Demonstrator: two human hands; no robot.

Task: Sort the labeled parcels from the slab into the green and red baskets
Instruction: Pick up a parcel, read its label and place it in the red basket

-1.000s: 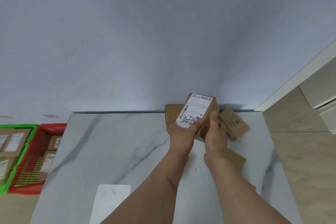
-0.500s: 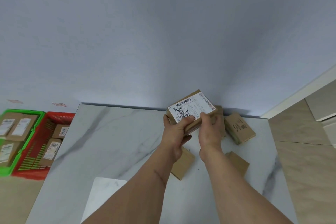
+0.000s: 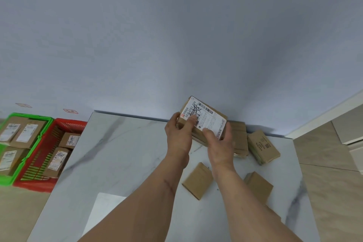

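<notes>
Since the earlier frame the labelled parcel [image 3: 203, 119] has turned, label more level. Both hands grip it at frame centre above the desk [image 3: 125, 155]: left hand [image 3: 179, 133], right hand [image 3: 221, 141]. Misreading the scribbled label could send it to the wrong basket.

Marble slab [image 3: 121, 155] bears cardboard parcels [image 3: 197, 183] (several).

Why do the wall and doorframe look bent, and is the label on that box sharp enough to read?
Head view: the wide-angle lens bows the straight doorframe at the right edge. Light is soft and even, with a thin shadow under the slab edge by the wall and no glare. The label on the held parcel, gripped by the left hand and right hand, shows a barcode and large characters; the fine print is blurred.
</notes>
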